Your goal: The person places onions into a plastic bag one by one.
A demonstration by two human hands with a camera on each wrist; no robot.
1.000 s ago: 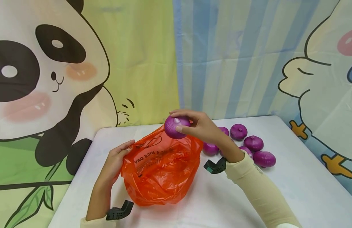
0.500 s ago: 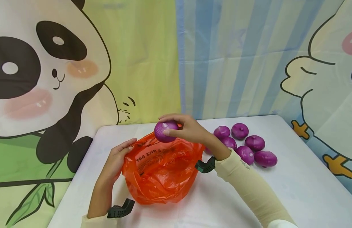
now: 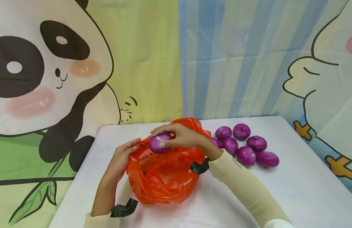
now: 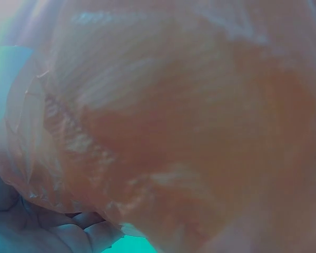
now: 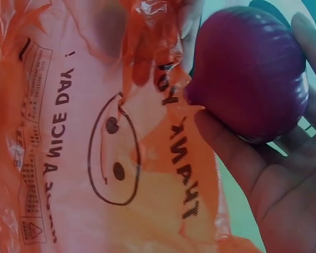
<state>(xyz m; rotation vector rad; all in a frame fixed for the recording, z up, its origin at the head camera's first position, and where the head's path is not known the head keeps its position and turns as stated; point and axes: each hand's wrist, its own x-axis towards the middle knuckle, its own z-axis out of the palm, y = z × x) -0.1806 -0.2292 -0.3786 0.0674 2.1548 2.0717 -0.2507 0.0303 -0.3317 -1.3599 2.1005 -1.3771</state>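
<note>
The onion [image 3: 156, 145] is at the mouth of the red bag [image 3: 167, 180], pinched between the thumb and fingers of the right hand [image 3: 177, 135]. Its smooth, round skin could slip if that hold loosens, and it might then roll off the rim instead of dropping inside. The left hand [image 3: 121, 156] pinches the bag's left edge; the far side looks unsupported, so the thin film could sag or fold under a knock. Beyond, the other onions [image 3: 246, 156] sit loosely on the surface [image 3: 230, 193], where a brush of the right sleeve [image 3: 247, 186] might set one rolling.

Whether the onion is below the rim is hard to judge. The bag's bottom is hidden by crumpled film, one onion is partly covered by the bag, and the left wrist view is mostly blurred film.
</note>
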